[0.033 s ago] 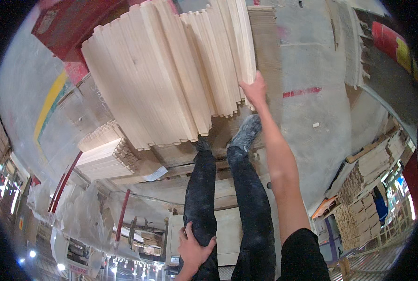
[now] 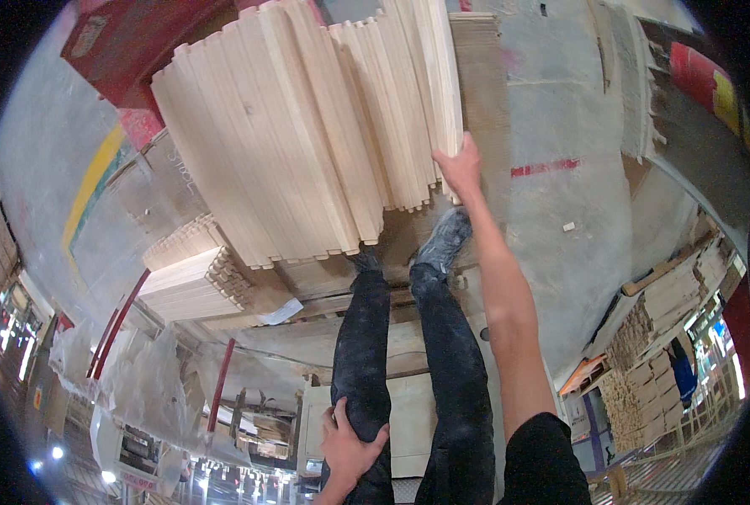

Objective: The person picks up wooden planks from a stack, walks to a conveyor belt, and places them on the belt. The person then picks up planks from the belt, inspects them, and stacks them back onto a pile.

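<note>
We look straight down past our own legs in dark, dust-flecked trousers (image 2: 442, 353) to a big stack of pale, long, thin wooden slats (image 2: 291, 143), which fills the view from 10 to 12 o'clock. The slats lie side by side in fanned, overlapping layers, their cut ends forming a ragged, stepped edge toward our feet.

Our right hand (image 2: 459, 164) reaches out at about 12 o'clock, the bare arm stretching up from a black sleeve (image 2: 543, 459) at 5 o'clock. The fingers close around the near end of the rightmost slats in the stack, thumb on the side facing us, the other fingers hidden behind the wood. Our left hand (image 2: 345, 442) sits at 6 o'clock, fingers spread and pressed flat on the left thigh, holding nothing.

A grey, dusty shoe (image 2: 444, 240) stands just below the right hand, on a flat brown board (image 2: 476, 93) that lies under the right edge of the stack.

At 8 o'clock rests a smaller bundle of short pale wooden pieces (image 2: 194, 282), with crumpled clear plastic sheeting (image 2: 139, 387) below it. A red metal frame (image 2: 139, 42) shows at 11 o'clock. The grey concrete floor (image 2: 577, 236) spreads toward 3 o'clock, marked by a red painted line (image 2: 547, 167); more stacked light timber (image 2: 652, 337) stands at 4 o'clock.
</note>
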The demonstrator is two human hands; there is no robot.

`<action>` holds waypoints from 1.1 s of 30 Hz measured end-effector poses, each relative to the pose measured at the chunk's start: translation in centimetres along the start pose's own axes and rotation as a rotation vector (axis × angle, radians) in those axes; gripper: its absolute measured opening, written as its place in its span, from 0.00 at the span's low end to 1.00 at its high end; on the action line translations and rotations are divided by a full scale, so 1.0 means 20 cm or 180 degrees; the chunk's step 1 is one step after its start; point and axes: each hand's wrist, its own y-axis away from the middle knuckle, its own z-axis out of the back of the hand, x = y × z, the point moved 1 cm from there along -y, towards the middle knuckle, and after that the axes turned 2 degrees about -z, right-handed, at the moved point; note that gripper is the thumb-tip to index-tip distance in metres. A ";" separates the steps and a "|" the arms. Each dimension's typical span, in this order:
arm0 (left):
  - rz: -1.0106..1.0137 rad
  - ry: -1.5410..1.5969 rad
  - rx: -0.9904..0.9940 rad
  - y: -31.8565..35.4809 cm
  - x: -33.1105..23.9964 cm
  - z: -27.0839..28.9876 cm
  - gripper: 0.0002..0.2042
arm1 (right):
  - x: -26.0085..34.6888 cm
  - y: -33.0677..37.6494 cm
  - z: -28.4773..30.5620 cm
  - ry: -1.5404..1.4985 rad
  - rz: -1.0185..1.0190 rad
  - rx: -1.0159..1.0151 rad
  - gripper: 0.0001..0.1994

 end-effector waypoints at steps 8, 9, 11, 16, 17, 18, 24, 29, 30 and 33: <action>0.0113 0.0160 0.0083 0.04 0.03 0.02 0.44 | 0.38 0.71 -0.14 -0.0457 0.0060 0.0463 0.27; 0.0120 0.0129 0.0101 0.04 0.04 0.02 0.44 | 0.44 0.74 -0.17 -0.0506 0.0233 0.0492 0.25; 0.0119 0.0065 0.0102 0.01 0.04 0.01 0.43 | 0.52 0.75 -0.24 -0.0626 0.0602 0.0530 0.22; 0.0124 0.0117 0.0082 0.00 0.04 0.01 0.43 | 0.54 0.75 -0.28 -0.0373 0.1344 0.0245 0.19; 0.0120 0.0168 0.0093 0.00 0.04 0.00 0.43 | 0.53 0.75 -0.26 -0.0317 0.1438 0.0200 0.19; 0.0121 0.0167 0.0120 0.01 0.04 0.00 0.43 | 0.52 0.74 -0.25 -0.0235 0.1586 0.0263 0.18; 0.0118 0.0175 0.0178 0.01 0.08 -0.02 0.44 | 0.53 0.69 -0.14 0.0037 0.2132 0.0522 0.21; 0.0092 0.0183 0.0124 0.01 0.07 -0.03 0.43 | 0.62 0.74 -0.18 -0.0143 0.1895 -0.0043 0.25; 0.0073 0.0199 0.0120 0.01 0.07 -0.03 0.43 | 0.66 0.75 -0.19 0.0163 0.1887 -0.0113 0.27; 0.0008 0.0223 0.0056 0.01 0.08 -0.04 0.43 | 0.70 0.74 -0.22 0.0584 0.1831 -0.0256 0.31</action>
